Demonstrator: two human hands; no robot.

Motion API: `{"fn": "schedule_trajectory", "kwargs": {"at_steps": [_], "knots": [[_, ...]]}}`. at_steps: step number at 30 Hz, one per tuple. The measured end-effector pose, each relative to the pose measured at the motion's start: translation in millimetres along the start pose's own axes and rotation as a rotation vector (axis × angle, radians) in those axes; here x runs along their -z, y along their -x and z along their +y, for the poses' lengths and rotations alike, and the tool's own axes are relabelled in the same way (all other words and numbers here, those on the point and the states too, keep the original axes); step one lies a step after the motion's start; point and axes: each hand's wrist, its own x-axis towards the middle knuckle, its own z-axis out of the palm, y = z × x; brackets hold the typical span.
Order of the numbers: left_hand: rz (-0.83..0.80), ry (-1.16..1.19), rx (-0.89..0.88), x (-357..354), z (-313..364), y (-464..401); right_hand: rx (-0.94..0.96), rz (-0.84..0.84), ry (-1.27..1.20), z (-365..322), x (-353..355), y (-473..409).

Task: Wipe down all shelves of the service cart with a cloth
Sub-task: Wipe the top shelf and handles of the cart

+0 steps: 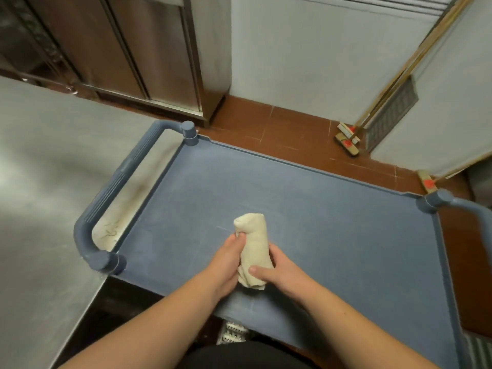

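One cloth, rolled, cream, held over the middle of the cart top shelf. My left hand pinches its side; my right hand wraps its lower end. Two cart handles, left and right. One steel counter at left. Three brooms lean on the wall. No legible writing.

Cream cloth; blue-grey cart shelf; red-brown floor tiles.

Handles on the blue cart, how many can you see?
2. One ribbed blue-grey plastic handle loops off the cart's left end; another blue-grey handle sits at the right end, partly cut off by the picture's edge.
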Motion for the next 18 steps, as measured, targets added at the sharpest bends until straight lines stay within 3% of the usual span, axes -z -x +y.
{"fn": "schedule_trajectory", "kwargs": {"at_steps": [5, 7, 10, 14, 18], "knots": [[0.292, -0.212, -0.093, 5, 4, 5, 0.029, -0.108, 0.085, -12, -20, -15], [0.461, -0.295, -0.125, 18, 8, 13, 0.029, -0.211, 0.055, -18, -32, -20], [0.579, -0.297, -0.217, 42, 13, 28, 0.006, -0.269, -0.034, -26, -51, -27], [0.507, -0.249, -0.233, 72, 10, 49, 0.037, -0.222, -0.018, -42, -80, -34], [0.37, -0.138, -0.225, 110, 5, 70, 0.115, -0.227, 0.223, -51, -108, -35]]}}
